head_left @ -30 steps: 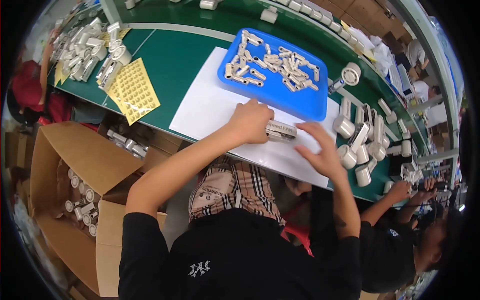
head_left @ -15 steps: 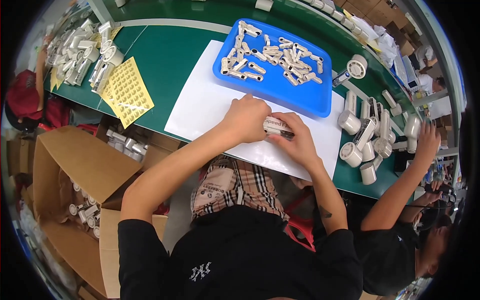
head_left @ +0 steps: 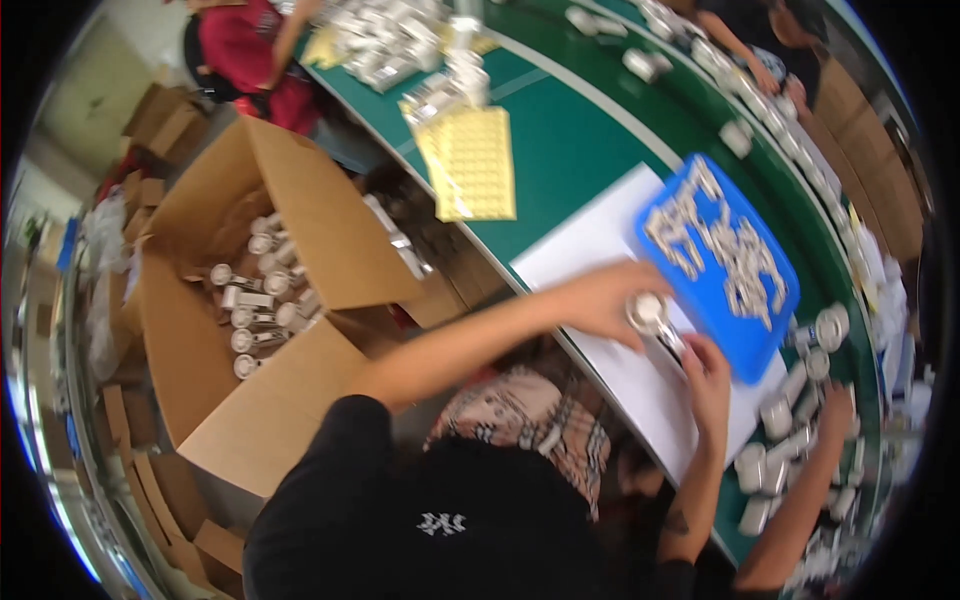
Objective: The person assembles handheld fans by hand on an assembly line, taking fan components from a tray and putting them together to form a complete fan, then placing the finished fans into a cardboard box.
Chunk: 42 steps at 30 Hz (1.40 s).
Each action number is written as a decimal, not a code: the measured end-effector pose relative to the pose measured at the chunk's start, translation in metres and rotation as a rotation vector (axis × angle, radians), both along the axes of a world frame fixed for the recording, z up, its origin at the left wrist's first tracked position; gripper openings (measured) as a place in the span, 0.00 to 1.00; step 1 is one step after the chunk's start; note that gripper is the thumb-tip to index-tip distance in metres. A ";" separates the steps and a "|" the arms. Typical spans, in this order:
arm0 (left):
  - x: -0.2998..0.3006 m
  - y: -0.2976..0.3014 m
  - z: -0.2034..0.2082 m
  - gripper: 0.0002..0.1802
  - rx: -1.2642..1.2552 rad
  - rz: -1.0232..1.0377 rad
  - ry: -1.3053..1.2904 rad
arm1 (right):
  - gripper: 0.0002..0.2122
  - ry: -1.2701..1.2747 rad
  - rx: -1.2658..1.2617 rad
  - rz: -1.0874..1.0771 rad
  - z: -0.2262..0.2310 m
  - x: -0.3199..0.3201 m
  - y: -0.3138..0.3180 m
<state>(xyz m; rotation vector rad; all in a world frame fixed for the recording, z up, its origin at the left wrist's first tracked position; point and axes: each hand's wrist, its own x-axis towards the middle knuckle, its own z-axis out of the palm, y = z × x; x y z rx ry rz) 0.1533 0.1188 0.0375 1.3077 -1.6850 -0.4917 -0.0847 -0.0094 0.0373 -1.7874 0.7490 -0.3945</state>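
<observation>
A white round-headed device (head_left: 650, 313) with a narrower dark-and-clear body is between my hands, above a white sheet (head_left: 572, 243) on the green table. My left hand (head_left: 607, 303), somewhat blurred, curls around its round head, thumb below and fingers above. At the other end, my right hand (head_left: 709, 368) pinches the narrow body. Just beyond the hands lies a blue tray (head_left: 703, 300) holding many small whitish elongated parts (head_left: 740, 255).
An open cardboard box (head_left: 290, 400) of similar devices stands at my left. Yellow sticker sheets (head_left: 475, 165) and a device pile (head_left: 385, 42) lie at the far left. A co-worker's hand (head_left: 838, 412) is over more devices (head_left: 775, 465) at right. Other people sit around the table.
My view has swung left, bringing the box further into sight. The device has turned so its round head shows, and my left hand has shifted to that end.
</observation>
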 end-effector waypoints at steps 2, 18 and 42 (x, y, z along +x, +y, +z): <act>0.006 0.020 0.005 0.42 -0.012 0.057 0.048 | 0.13 0.084 0.135 0.010 0.006 0.013 0.005; -0.020 0.029 -0.019 0.32 0.075 0.279 0.287 | 0.20 0.042 0.037 0.159 0.006 0.014 0.018; -0.030 0.034 -0.035 0.38 -0.011 0.344 0.510 | 0.20 0.032 0.006 0.148 0.006 0.015 0.021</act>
